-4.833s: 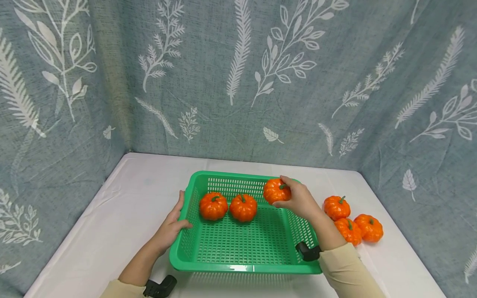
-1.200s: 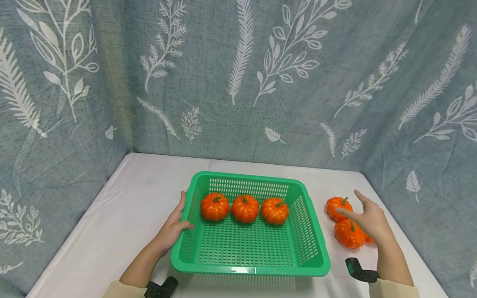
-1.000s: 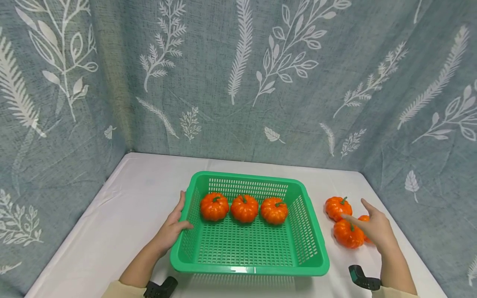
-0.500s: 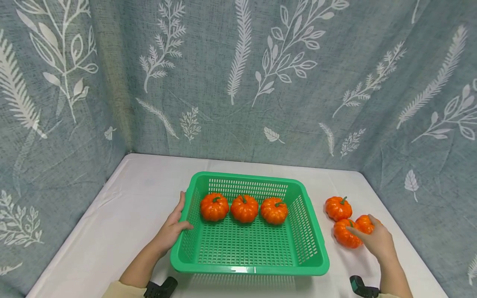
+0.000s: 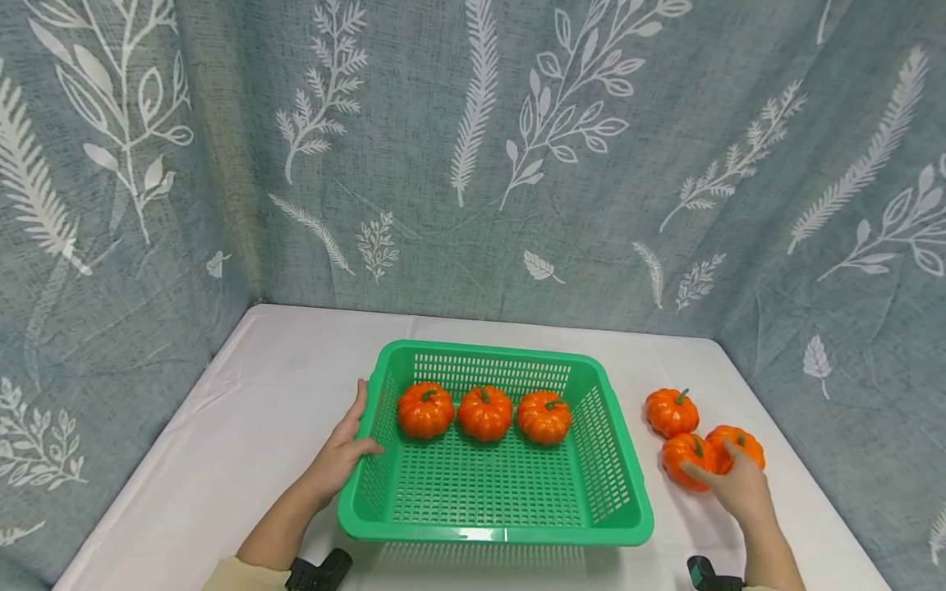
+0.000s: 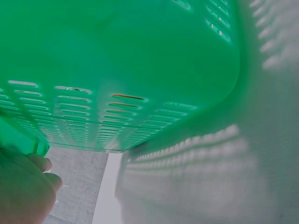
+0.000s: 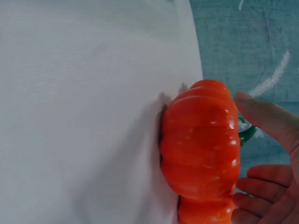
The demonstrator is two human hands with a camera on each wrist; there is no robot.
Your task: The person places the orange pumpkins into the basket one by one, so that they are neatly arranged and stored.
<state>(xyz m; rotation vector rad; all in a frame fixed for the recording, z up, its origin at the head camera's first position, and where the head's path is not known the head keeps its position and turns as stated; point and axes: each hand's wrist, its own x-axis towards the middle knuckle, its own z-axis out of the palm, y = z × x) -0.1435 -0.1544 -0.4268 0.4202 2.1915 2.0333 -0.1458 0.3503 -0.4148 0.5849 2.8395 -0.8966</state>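
Observation:
My left hand [image 5: 337,461] grips the left rim of a green plastic basket [image 5: 488,535], thumb over the edge. In the left wrist view, fingertips show beside the basket's slotted wall [image 6: 140,56]. Three small orange pumpkins stand in a row inside: left [image 5: 424,410], middle [image 5: 484,414] and right [image 5: 544,419]. To the right of the basket, my right hand [image 5: 742,491] hovers at a near pumpkin [image 5: 683,461] and a rightmost pumpkin [image 5: 739,443], its thumb and fingers spread apart. In the right wrist view, the thumb is by a pumpkin [image 7: 201,140] with a green stem; contact is unclear.
Behind those two sits another orange pumpkin [image 5: 671,412], outside the basket. A white cloth covers the table [image 5: 288,361]. Blue-grey curtains [image 5: 414,164] with white leaf prints enclose the back and sides.
My right hand has released a pumpkin in the basket, making the row's right one. It has moved right and down to the pumpkins outside. My left hand stays on the rim.

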